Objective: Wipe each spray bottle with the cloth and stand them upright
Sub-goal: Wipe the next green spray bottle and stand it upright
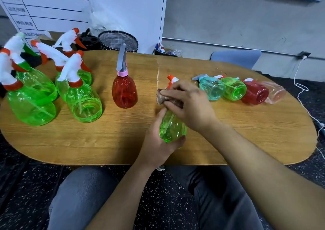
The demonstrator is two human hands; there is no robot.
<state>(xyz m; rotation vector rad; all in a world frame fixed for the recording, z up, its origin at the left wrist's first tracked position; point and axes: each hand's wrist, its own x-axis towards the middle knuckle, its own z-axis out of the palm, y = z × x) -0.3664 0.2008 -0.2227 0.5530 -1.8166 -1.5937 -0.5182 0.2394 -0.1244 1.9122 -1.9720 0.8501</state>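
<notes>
Left hand (159,141) grip closed round the base of a small green spray bottle (173,126), held tilted so its side faces up for wiping. Right hand (189,104) grip pinches the cloth (162,97) against the bottle's neck; I judge wiping is mid-way. Wiped bottles stand upright at left, red bottle (124,90) nearest. Unwiped ones lie on their sides at right, teal bottle (212,89) just beside my right hand. Bare worktop (123,141) between the groups gives set-down room; near edge close under the left wrist.

Glossy plastic bottles (84,104), wood-grain table (246,133)
</notes>
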